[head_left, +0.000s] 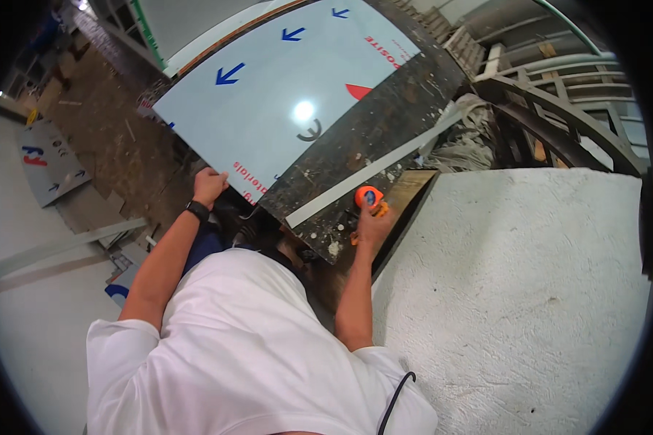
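My left hand [209, 185] grips the near left edge of a large pale-blue panel [283, 94] printed with blue arrows and red marks; a dark watch sits on that wrist. My right hand [374, 221] holds an orange tape measure [368, 196] at the near edge of a dark, paint-stained board [384, 123] lying beside and under the panel. A white strip [363, 177] runs diagonally across that dark board toward the tape measure. My white shirt fills the lower middle of the view.
A rough white slab [515, 290] spreads to the right. Wooden pallets and metal frames [551, 109] stand at the upper right. A grey offcut with printed marks [51, 163] and long strips [58, 250] lie on the floor at left.
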A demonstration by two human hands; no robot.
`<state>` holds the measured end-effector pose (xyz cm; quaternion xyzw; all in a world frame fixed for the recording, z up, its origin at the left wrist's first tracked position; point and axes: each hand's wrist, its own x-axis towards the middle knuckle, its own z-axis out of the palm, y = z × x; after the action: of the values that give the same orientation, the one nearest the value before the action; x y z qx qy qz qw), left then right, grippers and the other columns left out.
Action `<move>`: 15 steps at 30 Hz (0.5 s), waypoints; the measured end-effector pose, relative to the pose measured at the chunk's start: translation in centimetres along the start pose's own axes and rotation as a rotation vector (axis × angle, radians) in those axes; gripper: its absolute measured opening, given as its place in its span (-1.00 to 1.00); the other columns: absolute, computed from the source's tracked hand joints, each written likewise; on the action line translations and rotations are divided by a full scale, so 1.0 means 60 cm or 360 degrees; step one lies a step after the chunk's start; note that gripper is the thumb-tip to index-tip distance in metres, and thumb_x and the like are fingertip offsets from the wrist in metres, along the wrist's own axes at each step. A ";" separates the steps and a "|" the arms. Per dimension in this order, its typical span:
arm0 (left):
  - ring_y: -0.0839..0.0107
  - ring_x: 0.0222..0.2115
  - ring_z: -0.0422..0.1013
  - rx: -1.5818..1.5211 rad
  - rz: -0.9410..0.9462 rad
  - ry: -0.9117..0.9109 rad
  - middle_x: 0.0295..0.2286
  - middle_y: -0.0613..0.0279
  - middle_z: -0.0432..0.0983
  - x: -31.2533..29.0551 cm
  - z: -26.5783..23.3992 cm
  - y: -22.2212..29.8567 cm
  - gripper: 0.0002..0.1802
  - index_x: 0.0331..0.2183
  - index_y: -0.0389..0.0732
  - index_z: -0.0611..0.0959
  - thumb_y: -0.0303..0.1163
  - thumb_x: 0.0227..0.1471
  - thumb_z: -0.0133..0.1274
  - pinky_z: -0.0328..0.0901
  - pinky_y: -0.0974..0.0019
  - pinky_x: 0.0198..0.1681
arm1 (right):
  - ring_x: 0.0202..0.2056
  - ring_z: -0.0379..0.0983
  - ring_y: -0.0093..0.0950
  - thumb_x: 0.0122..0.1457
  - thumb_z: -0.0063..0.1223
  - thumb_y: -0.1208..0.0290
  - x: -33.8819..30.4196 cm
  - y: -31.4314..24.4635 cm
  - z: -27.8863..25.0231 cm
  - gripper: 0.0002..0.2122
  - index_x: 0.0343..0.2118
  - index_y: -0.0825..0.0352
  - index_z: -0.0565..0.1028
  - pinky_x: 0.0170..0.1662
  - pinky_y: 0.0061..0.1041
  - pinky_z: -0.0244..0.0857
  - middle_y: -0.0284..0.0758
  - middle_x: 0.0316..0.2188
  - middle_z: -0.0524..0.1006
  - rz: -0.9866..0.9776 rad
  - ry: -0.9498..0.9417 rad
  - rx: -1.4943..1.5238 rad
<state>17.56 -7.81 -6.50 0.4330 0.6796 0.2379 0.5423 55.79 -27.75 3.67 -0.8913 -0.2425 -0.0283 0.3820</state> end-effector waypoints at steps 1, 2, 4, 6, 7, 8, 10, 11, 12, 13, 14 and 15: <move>0.37 -0.52 0.55 -0.0042 -0.0010 -0.0017 -0.53 0.14 0.60 -0.002 -0.001 -0.001 -0.76 -0.30 -0.36 0.63 -0.37 0.06 0.22 0.42 0.37 -0.42 | -0.47 0.50 -0.26 -0.02 0.48 0.14 -0.006 -0.012 0.003 -0.53 -0.20 0.36 0.51 -0.32 -0.31 0.41 -0.23 -0.45 0.57 -0.0007 -0.0141 0.0012; 0.37 -0.52 0.55 -0.0044 0.0008 -0.0044 -0.53 0.14 0.60 -0.011 0.007 0.008 -0.76 -0.30 -0.36 0.63 -0.37 0.06 0.22 0.42 0.37 -0.42 | -0.46 0.51 -0.25 -0.05 0.50 0.13 -0.011 -0.011 0.012 -0.50 -0.18 0.34 0.51 -0.32 -0.30 0.41 -0.23 -0.45 0.58 0.0044 -0.0211 0.0028; 0.41 -0.51 0.54 -0.0004 0.0101 0.0027 -0.48 0.13 0.61 -0.036 0.000 0.018 -0.76 -0.26 -0.36 0.63 -0.39 0.07 0.22 0.42 0.39 -0.43 | -0.45 0.52 -0.23 -0.08 0.52 0.11 -0.021 -0.019 0.034 -0.47 -0.16 0.33 0.51 -0.31 -0.29 0.42 -0.22 -0.45 0.58 0.0089 -0.0282 0.0057; 0.45 -0.50 0.52 0.0042 0.0170 0.0178 -0.44 0.13 0.62 -0.054 -0.035 0.018 -0.75 -0.21 -0.35 0.63 -0.41 0.08 0.22 0.42 0.42 -0.43 | -0.43 0.54 -0.32 -0.09 0.51 0.06 -0.036 -0.047 0.066 -0.49 -0.17 0.26 0.54 -0.29 -0.35 0.42 -0.31 -0.47 0.59 0.0226 -0.0353 0.0046; 0.46 -0.49 0.52 0.0298 0.0275 0.0260 -0.43 0.14 0.63 -0.066 -0.047 0.028 -0.69 -0.17 -0.34 0.64 -0.37 0.07 0.24 0.41 0.40 -0.43 | -0.40 0.56 -0.28 -0.07 0.50 0.10 -0.043 -0.026 0.086 -0.49 -0.10 0.22 0.52 -0.25 -0.31 0.45 -0.31 -0.44 0.61 0.0120 -0.0257 -0.0112; 0.46 -0.49 0.52 0.0209 0.0265 0.0163 -0.42 0.12 0.64 -0.081 -0.044 0.039 -0.67 -0.17 -0.33 0.64 -0.33 0.07 0.26 0.41 0.41 -0.44 | -0.40 0.56 -0.13 -0.01 0.41 0.13 -0.033 0.003 0.087 -0.50 -0.09 0.31 0.50 -0.26 -0.20 0.46 -0.18 -0.41 0.61 -0.0028 -0.0170 -0.0086; 0.40 -0.55 0.54 -0.0123 0.0125 0.0135 -0.49 0.17 0.66 -0.098 -0.087 0.036 -0.73 -0.35 -0.26 0.73 -0.23 0.04 0.25 0.42 0.37 -0.43 | -0.39 0.54 -0.16 0.03 0.37 0.23 -0.040 -0.028 0.089 -0.59 -0.12 0.32 0.50 -0.25 -0.21 0.45 -0.19 -0.40 0.59 -0.0102 -0.0251 0.0074; 0.41 -0.60 0.52 -0.0287 0.0126 0.0198 -0.55 0.17 0.63 -0.085 -0.102 -0.002 -0.74 -0.48 -0.25 0.72 -0.23 0.05 0.25 0.40 0.37 -0.46 | -0.39 0.53 -0.18 0.07 0.33 0.32 -0.041 -0.047 0.075 -0.67 -0.16 0.34 0.51 -0.24 -0.23 0.45 -0.21 -0.39 0.57 -0.0136 -0.0211 0.0152; 0.35 -0.58 0.52 0.0049 0.0084 0.0345 -0.57 0.14 0.63 -0.113 -0.119 0.025 -0.71 -0.54 -0.23 0.70 -0.21 0.05 0.24 0.41 0.31 -0.45 | -0.37 0.53 -0.17 0.06 0.39 0.24 -0.039 -0.062 0.050 -0.57 -0.09 0.36 0.49 -0.19 -0.23 0.47 -0.19 -0.37 0.57 -0.0248 -0.0219 0.0057; 0.18 -0.52 0.55 0.0270 0.0113 0.0545 -0.53 0.08 0.65 -0.097 -0.135 -0.022 -0.66 -0.54 -0.24 0.69 -0.14 0.04 0.20 0.43 0.18 -0.41 | -0.32 0.56 -0.11 0.03 0.46 0.09 -0.026 -0.011 0.077 -0.40 0.00 0.39 0.46 -0.15 -0.20 0.48 -0.11 -0.27 0.61 -0.0652 0.0059 -0.0003; 0.09 -0.49 0.55 0.0381 0.0074 0.0662 -0.51 0.05 0.66 -0.095 -0.161 -0.059 -0.64 -0.54 -0.24 0.69 -0.11 0.03 0.17 0.43 0.13 -0.37 | -0.25 0.59 -0.02 -0.01 0.45 -0.11 -0.028 -0.005 0.076 -0.25 0.06 0.41 0.42 -0.11 -0.14 0.48 -0.02 -0.20 0.62 -0.0207 -0.0287 -0.0205; 0.00 -0.45 0.56 0.0484 0.0017 0.0763 -0.49 0.02 0.66 -0.101 -0.185 -0.095 -0.61 -0.54 -0.24 0.69 -0.08 0.02 0.15 0.44 0.07 -0.34 | -0.21 0.58 0.07 -0.02 0.40 -0.22 -0.032 -0.030 0.072 -0.20 0.05 0.41 0.40 -0.11 -0.10 0.47 0.06 -0.16 0.60 -0.0096 -0.0424 -0.0444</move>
<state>5.43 -14.25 -4.46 0.4444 0.8141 0.2317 0.2936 52.70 -24.49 1.36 -0.9239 -0.3110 0.0451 0.2183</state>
